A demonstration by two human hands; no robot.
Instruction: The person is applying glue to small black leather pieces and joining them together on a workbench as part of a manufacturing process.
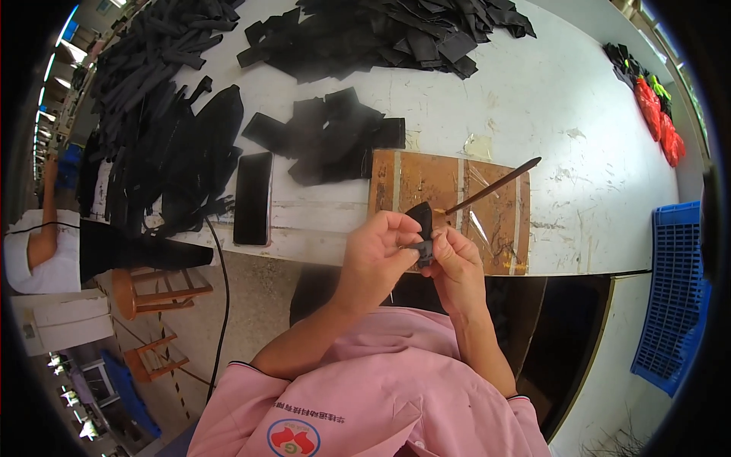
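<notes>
Both hands meet at the table's front edge over a brown board (426, 179). Between them is a small black fabric piece (420, 219). My left hand (381, 251) pinches it from the left with thumb and fingers. My right hand (461, 266) closes on its right side, fingertips almost touching the left ones. A thin dark stick with a pointed end (499, 184) slants up and right from beside the right fingers; whether the hand holds it or it lies on the board I cannot tell.
Flat black fabric pieces (327, 137) lie beyond the board, with bigger heaps (396, 34) behind. A phone (253, 198) rests left of the board. A blue crate (670, 297) stands right, near red bags (659, 118). Another person (46, 251) and a wooden stool (152, 293) are at left.
</notes>
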